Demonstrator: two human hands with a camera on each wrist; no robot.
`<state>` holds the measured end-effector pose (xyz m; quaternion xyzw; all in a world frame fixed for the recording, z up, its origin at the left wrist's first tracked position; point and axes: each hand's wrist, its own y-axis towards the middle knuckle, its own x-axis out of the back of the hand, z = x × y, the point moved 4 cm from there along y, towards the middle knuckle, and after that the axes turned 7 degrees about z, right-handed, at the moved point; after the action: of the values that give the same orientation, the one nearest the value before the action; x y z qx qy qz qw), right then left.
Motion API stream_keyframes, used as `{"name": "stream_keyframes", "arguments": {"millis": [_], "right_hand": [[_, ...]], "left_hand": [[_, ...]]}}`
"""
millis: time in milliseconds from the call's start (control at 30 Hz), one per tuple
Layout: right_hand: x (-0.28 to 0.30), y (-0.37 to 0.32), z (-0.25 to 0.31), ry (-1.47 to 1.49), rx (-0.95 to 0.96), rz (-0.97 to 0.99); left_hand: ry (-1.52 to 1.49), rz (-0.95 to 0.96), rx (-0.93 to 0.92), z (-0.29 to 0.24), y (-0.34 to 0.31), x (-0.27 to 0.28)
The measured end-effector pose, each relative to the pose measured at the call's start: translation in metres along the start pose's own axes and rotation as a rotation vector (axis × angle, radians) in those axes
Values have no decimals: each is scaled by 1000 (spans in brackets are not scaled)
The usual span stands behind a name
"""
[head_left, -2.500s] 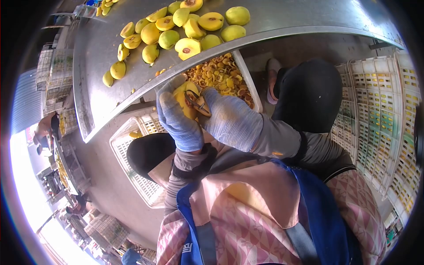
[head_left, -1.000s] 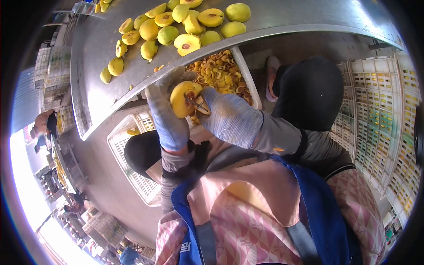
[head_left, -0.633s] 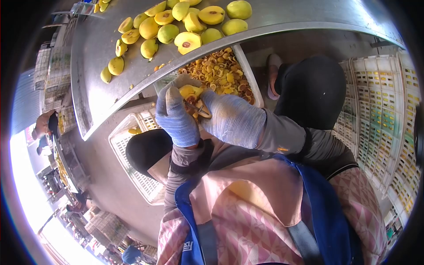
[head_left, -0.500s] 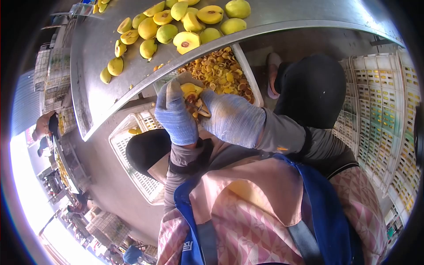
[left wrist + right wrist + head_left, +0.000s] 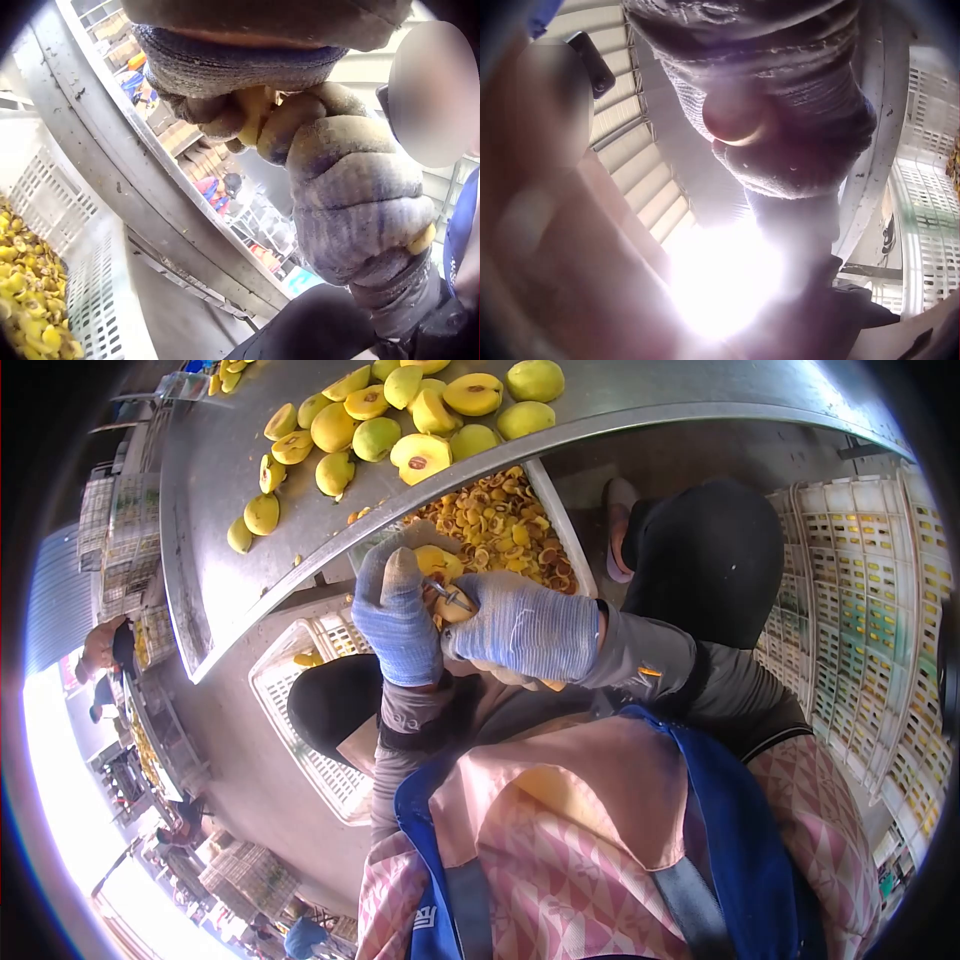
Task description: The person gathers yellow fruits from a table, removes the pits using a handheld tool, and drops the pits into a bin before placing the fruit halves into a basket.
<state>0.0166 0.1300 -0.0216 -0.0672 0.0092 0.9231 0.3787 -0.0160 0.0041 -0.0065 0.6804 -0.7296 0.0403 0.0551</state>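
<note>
In the head view, my gloved left hand [image 5: 398, 615] grips a yellow fruit [image 5: 438, 563] from its left side, and the fingers hide much of it. My gloved right hand [image 5: 535, 628] curls round a small tool [image 5: 457, 601] with metal at its head, which is against the fruit. In the left wrist view, the fruit [image 5: 255, 116] shows between the left hand [image 5: 240, 67] and the right hand [image 5: 360, 191]; a handle end [image 5: 422, 239] pokes out of the right fist. The same rounded end [image 5: 735, 120] shows under the right hand [image 5: 795, 142] in the right wrist view.
Several whole and halved yellow-green fruits [image 5: 420, 457] lie on the metal table [image 5: 225, 570]. Below its edge stands a bin of yellow scraps [image 5: 500, 530]. A white crate [image 5: 300, 705] is at the left leg, and tall crates [image 5: 850, 630] stand at the right.
My right hand has turned over, so more of the backs of its fingers shows, and the tool has rotated with it. The left hand has closed further round the fruit since the 1.0 s frame.
</note>
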Motion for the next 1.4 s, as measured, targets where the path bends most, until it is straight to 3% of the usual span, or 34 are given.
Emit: {"name": "stream_keyframes", "arguments": {"millis": [33,100,133,200,233,300,433,500,600,800,900,1133,1300,1400], "right_hand": [[2,-2,5,-2,0,-2],[3,-8,7,646,-374,-19],[1,-7,7,645,-370,-21],[3,-3,6,114,-187,-155],[-1,0,-6,115,-187,-153],[1,4,-9,-332,180,-336],[7,1,-5,-368,198,-253],[12,-7,8,-567,30,-402],[2,-6,2,-729,36,-443],[2,-2,-1,-364,80,-313],[1,2,-4,-201,104,-291],[1,0,8,-530,-91,-313],[2,6,2,-163,-48,-208],[0,6,2,-99,-55,-174]], "left_hand": [[-1,1,-2,2,1,-1],[-185,88,-134,3,3,-6],[-184,91,-137,3,1,-6],[-201,64,-68,6,-8,-6],[-200,62,-68,6,-9,-7],[-124,-19,-57,6,-11,-5],[-88,-68,-84,5,-11,-6],[60,-176,-92,1,-10,-2],[10,-157,-51,13,-10,4],[-120,-82,-182,6,-10,0],[-106,-98,-149,4,-11,-1],[-244,-131,-83,19,-11,2],[-231,-149,-46,19,-12,6],[-165,-141,-69,24,-13,13]]}}
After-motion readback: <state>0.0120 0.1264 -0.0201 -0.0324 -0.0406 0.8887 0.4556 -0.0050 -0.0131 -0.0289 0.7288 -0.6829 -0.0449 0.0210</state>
